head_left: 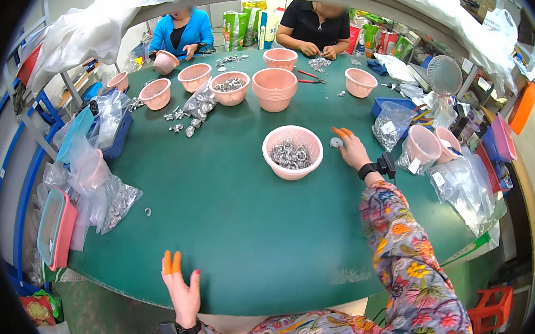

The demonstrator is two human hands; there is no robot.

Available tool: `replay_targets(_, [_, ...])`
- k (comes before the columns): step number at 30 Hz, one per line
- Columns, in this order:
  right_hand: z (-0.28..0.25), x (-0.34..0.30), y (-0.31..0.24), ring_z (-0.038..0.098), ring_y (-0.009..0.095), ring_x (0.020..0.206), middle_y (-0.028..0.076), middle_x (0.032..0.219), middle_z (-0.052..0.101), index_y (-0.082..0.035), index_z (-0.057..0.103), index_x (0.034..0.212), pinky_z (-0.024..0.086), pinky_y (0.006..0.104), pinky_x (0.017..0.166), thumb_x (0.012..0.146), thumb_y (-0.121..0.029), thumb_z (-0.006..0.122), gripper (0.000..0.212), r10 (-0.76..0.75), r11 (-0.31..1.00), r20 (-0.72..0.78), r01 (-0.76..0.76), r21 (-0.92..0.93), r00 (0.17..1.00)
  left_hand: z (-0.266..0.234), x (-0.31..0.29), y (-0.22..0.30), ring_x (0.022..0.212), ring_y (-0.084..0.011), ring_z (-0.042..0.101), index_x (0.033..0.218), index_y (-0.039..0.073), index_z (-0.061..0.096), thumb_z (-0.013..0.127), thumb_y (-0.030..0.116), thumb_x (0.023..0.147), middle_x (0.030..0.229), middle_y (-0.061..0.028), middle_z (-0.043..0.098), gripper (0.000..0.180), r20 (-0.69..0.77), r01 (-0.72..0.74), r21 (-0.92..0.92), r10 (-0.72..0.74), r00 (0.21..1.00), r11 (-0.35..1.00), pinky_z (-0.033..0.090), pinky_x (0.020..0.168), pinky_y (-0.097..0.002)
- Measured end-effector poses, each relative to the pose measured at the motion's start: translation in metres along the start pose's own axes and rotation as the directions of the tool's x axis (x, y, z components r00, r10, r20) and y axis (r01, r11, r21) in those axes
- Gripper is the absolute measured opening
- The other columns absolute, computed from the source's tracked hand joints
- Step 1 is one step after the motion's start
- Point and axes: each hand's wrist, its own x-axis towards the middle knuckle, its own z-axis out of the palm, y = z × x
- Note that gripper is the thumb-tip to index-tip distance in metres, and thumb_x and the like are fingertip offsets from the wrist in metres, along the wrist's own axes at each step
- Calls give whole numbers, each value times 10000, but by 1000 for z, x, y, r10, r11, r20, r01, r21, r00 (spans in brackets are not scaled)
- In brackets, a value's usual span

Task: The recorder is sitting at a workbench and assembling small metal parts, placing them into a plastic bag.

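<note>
My right hand (352,151) reaches out over the green table, with orange covers on some fingertips and the fingers stretched out. A small round silvery metal piece (336,142) lies right beside its fingers; whether they touch cannot be told. To the left of that hand stands a pink plastic bowl (294,172) with several ring-shaped metal pieces (290,155) inside. My left hand (183,291) is held at the table's near edge, fingers apart, holding nothing, also with orange fingertip covers.
Across the green table (222,232) sit two people, one handling a pink bowl (165,62). Stacked pink bowls (275,91), a bowl of metal parts (231,95) and red-handled pliers (312,79) lie midway. Bagged parts (120,202) line the left, a blue bin (393,105) the right.
</note>
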Motion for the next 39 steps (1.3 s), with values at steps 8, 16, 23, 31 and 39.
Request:
replay_targets(8, [-2, 3, 37, 536, 309, 964, 107, 1017, 594, -105, 651, 1068, 445, 437, 836, 784, -190, 705, 301, -13, 1000, 14, 14, -7, 1000, 12, 6, -2, 1365, -393, 264, 1296, 20, 490, 707, 210, 780, 1421, -199, 393, 591, 26, 7, 308, -16, 1000, 951, 148, 1133, -554])
replay_targets(16, [20, 1, -18, 530, 328, 962, 137, 997, 572, -85, 639, 1072, 442, 413, 853, 818, -196, 687, 282, -144, 990, -10, 143, -5, 990, 15, 7, -1, 1356, -377, 283, 1279, 28, 499, 713, 200, 773, 1408, -188, 409, 576, -1, 20, 334, -21, 1000, 942, 168, 1127, -545])
replay_targets(23, [4, -18, 0, 550, 348, 987, 173, 1017, 592, -86, 653, 1004, 439, 430, 881, 818, -113, 660, 188, 11, 1000, -135, -11, 4, 991, 17, 11, -2, 1311, -399, 317, 1274, 46, 488, 708, 253, 792, 1363, -177, 425, 570, -41, -47, 344, 66, 997, 938, 184, 1105, -571])
replay_targets(31, [-95, 34, -145, 586, 127, 763, 80, 939, 679, -24, 660, 1088, 464, 256, 693, 911, -44, 572, 198, -8, 857, -260, 141, 496, 966, -24, -12, -37, 1326, -398, 332, 1243, 36, 529, 719, 229, 798, 1351, -177, 446, 521, -101, 20, 208, 1, 995, 978, 184, 1087, -609])
replay_targets(39, [74, 111, -367, 522, 309, 960, 131, 1001, 564, -41, 592, 1093, 456, 400, 832, 789, -253, 715, 391, -712, 693, 53, 690, 210, 700, -37, 11, -65, 1296, -395, 347, 1236, 30, 519, 698, 290, 803, 1337, -179, 453, 535, -187, 129, 322, -71, 980, 938, 183, 1104, -581])
